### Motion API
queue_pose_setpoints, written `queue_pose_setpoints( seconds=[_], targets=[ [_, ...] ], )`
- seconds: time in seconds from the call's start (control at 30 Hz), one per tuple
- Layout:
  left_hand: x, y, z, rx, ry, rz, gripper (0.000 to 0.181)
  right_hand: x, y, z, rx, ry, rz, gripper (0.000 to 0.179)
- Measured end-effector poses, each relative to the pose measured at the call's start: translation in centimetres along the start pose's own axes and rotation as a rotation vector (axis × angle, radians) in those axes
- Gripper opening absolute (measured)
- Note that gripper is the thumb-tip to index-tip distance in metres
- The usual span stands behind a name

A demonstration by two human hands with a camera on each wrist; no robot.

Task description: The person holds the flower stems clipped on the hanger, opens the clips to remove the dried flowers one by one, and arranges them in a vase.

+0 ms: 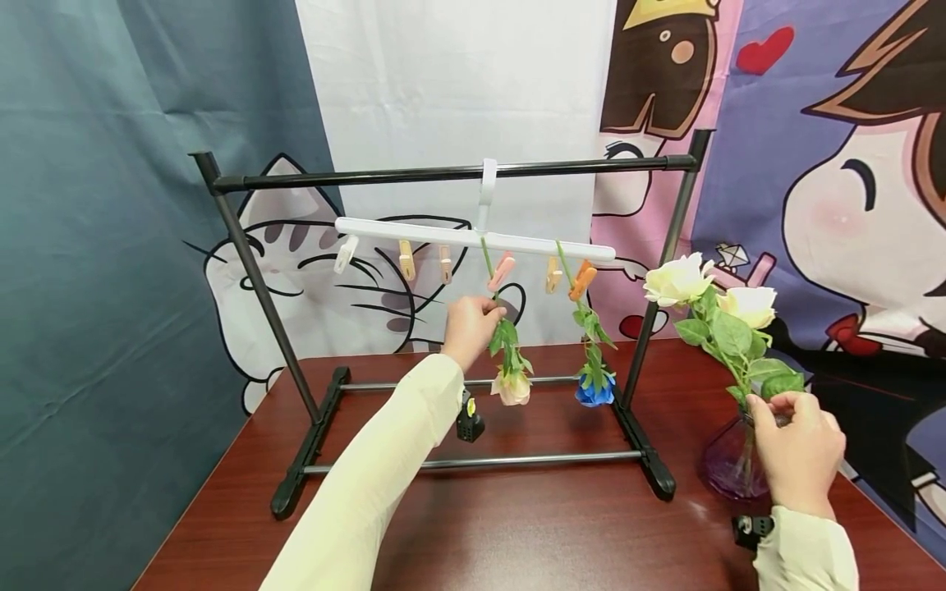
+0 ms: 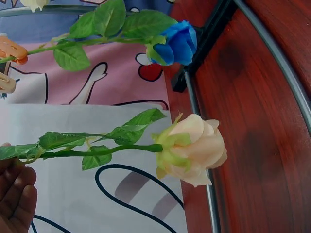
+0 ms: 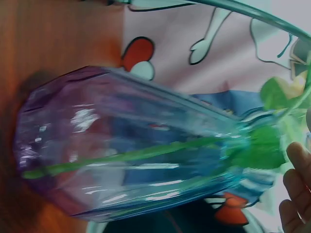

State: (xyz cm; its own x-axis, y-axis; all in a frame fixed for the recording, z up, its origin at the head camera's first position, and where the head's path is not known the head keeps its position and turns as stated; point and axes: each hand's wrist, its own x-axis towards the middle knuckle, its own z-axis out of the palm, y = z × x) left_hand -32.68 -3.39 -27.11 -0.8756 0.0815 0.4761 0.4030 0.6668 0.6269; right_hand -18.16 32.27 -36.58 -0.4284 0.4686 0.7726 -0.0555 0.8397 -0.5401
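My left hand (image 1: 470, 328) pinches the stem of a pale peach rose (image 1: 512, 386) just below a pink clothespin (image 1: 502, 271). That rose hangs head down from the white hanger (image 1: 414, 233); its bloom fills the middle of the left wrist view. To its right, a blue rose (image 1: 595, 389) also hangs upside down, held by an orange clothespin (image 1: 582, 280). At the right, my right hand (image 1: 798, 447) pinches the stem of a white rose (image 1: 750, 306) above the mouth of a purple-blue glass vase (image 3: 146, 141). Another white rose (image 1: 678, 281) leans left beside it.
A black rack (image 1: 310, 180) carries the hanger on its top bar, with feet and lower bars on the brown table (image 1: 473, 525). A white clothespin (image 1: 345, 254) and several wooden-coloured ones hang without flowers. A printed cloth (image 1: 451, 82) stands behind.
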Motion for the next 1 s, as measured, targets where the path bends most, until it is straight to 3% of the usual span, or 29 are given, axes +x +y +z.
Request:
queue_pose_setpoints(
  seconds=[0.23,0.47,0.73,1.0],
  targets=[
    [-0.3,0.1,0.1,0.013,0.01,0.031,0.02,1.3,-2.7,0.3,0.103,0.075,-0.104,0.025],
    [-0.6,-0.1,0.2,-0.006,0.014,0.041,0.021,2.7,-7.0,2.4,0.195,0.087,-0.247,0.022],
    [-1.0,-0.4,0.4,0.006,0.018,0.043,0.021,2.7,-13.6,5.1,0.354,-0.023,-0.383,0.016],
    [-1.1,-0.1,0.4,0.004,0.006,0.031,0.02,2.7,-19.0,6.9,0.436,-0.234,-0.527,0.017]
  ],
)
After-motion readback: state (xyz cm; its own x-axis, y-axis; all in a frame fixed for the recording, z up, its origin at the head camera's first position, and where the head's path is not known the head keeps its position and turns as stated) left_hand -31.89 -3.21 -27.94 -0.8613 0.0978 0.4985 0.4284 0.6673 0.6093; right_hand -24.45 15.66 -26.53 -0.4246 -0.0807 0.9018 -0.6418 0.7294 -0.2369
